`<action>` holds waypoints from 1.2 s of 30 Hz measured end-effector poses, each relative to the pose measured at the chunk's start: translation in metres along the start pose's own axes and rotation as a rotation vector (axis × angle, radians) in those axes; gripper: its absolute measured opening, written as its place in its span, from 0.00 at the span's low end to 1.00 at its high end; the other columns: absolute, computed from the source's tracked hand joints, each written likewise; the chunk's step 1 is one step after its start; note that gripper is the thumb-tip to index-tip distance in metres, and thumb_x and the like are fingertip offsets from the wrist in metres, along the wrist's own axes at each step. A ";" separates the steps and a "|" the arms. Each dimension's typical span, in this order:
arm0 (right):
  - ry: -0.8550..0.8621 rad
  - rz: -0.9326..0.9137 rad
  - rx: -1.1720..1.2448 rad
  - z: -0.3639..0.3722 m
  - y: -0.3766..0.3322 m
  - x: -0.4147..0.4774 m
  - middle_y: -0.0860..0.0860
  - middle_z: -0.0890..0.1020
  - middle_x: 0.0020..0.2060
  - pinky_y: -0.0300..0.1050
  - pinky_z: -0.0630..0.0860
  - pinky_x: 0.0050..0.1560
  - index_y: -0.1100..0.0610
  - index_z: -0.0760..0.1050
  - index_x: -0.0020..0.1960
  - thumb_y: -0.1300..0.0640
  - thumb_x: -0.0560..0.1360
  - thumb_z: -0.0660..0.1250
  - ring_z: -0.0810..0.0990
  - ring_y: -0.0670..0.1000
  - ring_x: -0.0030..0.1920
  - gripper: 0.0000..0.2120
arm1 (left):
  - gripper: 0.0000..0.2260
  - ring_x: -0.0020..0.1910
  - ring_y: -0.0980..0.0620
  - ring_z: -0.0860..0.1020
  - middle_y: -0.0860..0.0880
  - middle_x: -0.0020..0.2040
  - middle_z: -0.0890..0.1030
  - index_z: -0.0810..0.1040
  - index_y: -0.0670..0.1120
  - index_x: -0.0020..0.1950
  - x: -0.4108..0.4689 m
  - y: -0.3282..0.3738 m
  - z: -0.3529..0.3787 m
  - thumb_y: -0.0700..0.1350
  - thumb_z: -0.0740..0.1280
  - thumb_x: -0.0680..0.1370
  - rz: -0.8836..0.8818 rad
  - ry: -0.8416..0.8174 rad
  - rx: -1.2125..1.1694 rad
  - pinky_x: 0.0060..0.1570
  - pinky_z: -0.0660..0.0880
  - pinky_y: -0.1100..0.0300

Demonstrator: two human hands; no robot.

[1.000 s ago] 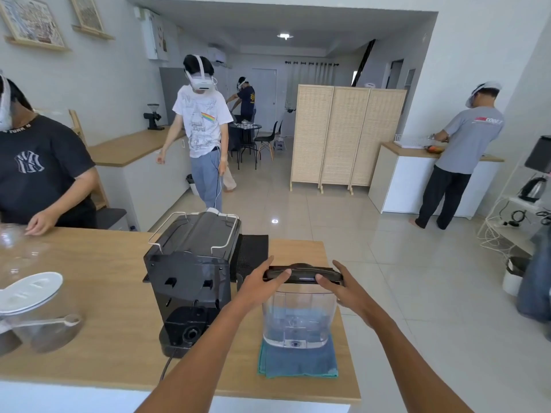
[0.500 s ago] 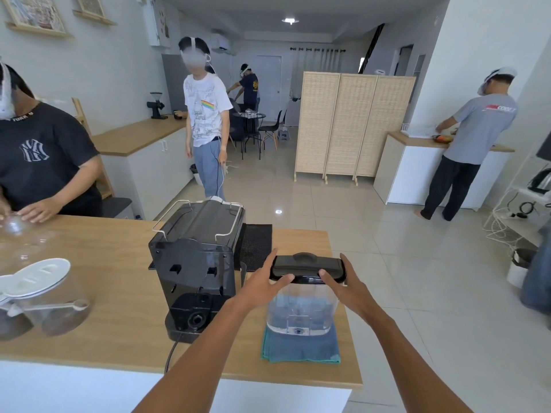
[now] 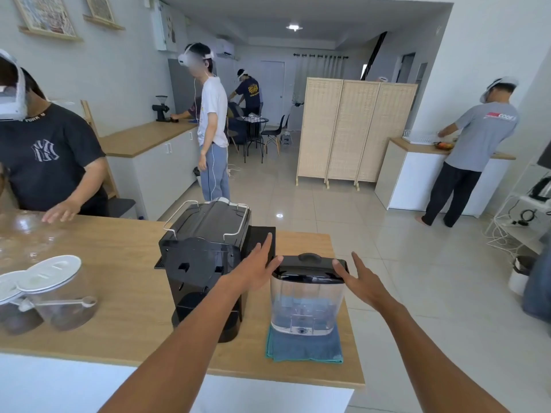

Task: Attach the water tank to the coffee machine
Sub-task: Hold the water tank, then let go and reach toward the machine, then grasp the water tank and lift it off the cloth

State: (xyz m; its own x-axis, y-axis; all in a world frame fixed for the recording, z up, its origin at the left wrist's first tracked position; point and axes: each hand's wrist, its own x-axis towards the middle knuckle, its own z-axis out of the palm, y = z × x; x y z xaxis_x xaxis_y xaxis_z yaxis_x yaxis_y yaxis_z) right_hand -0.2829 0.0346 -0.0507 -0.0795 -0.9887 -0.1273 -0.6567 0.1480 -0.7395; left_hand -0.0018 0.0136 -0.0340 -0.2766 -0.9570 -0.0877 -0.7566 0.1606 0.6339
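Wooden table (image 3: 125, 242) carries everything, and reading from its left I see two clear lidded jars (image 3: 56, 293) with a scoop, well apart from my work. Next comes the black plastic coffee machine (image 3: 205, 263), its back turned to me, the empty docking bay low at its base. My left hand (image 3: 256, 263) sits open, fingers spread, thumb touching the left end of the tank's black lid. The clear plastic water tank (image 3: 307, 302), holding some water, stands upright on a folded teal cloth (image 3: 304, 347) just beside the machine, not yet docked. My right hand (image 3: 357, 281) is open too, thumb on the lid's right end. Neither hand clamps anything. I judge the risk plain: lifting by the lid alone could pull it off or tip the tank, slopping water onto the machine's back, and the cloth may slide or drag along.
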 end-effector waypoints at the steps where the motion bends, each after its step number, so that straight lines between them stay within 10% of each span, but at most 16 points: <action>1: 0.015 -0.005 -0.022 -0.004 -0.004 0.002 0.57 0.63 0.78 0.58 0.61 0.73 0.48 0.47 0.82 0.17 0.63 0.52 0.63 0.61 0.77 0.57 | 0.35 0.81 0.44 0.46 0.40 0.82 0.48 0.36 0.50 0.81 0.002 0.003 -0.007 0.58 0.54 0.83 0.007 0.013 0.030 0.78 0.52 0.43; 24: 0.055 -0.137 -0.362 0.028 -0.136 -0.005 0.60 0.56 0.80 0.64 0.54 0.76 0.49 0.48 0.82 0.23 0.71 0.52 0.48 0.59 0.80 0.48 | 0.40 0.81 0.44 0.49 0.44 0.82 0.51 0.48 0.49 0.82 -0.043 -0.037 -0.146 0.70 0.54 0.77 0.059 0.177 0.336 0.77 0.50 0.43; 36: 0.067 -0.043 -0.424 0.017 -0.091 -0.005 0.61 0.59 0.79 0.63 0.58 0.75 0.51 0.49 0.82 0.24 0.71 0.55 0.54 0.61 0.79 0.49 | 0.39 0.81 0.44 0.52 0.44 0.82 0.54 0.49 0.49 0.82 -0.038 -0.020 -0.103 0.68 0.56 0.78 0.149 0.138 0.264 0.77 0.53 0.46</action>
State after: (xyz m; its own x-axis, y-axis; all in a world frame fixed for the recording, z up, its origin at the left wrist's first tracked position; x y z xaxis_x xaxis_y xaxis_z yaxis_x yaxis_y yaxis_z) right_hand -0.2101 0.0266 0.0061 -0.0842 -0.9953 -0.0487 -0.9097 0.0967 -0.4038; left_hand 0.0853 0.0222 0.0360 -0.3266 -0.9390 0.1078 -0.8461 0.3413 0.4095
